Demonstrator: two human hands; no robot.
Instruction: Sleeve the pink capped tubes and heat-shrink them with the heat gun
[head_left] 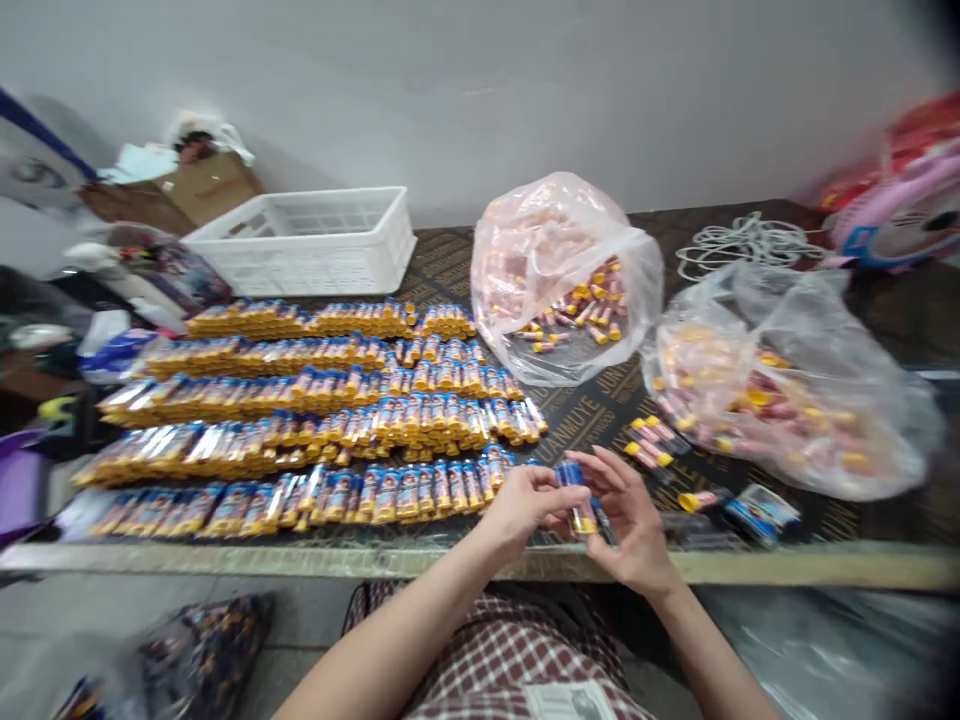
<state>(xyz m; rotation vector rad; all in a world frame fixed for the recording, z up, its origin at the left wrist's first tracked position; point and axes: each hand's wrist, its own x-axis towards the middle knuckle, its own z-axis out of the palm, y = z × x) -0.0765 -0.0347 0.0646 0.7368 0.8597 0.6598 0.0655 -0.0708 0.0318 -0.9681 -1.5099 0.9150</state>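
Observation:
Just above the table's front edge, a small tube (576,490) with a blue upper end and a pink and yellow lower part is held upright between my two hands. My left hand (525,512) pinches it from the left, fingers closed. On the other side my right hand (628,525) curls around it, thumb low and fingertips at the top; its exact contact is partly hidden. Left of my hands lie long rows of finished-looking tubes (420,490) with blue tops and yellow bottoms. To the right are several loose pink tubes with yellow caps (649,440).
Two clear plastic bags, one upright (517,260) and one slumped (795,400), hold pink and yellow tubes. A blue-printed stack of wrappers (763,512) lies at the front right. Behind are a white plastic crate (300,265), a coiled white cable (750,243) and a pink fan (900,215).

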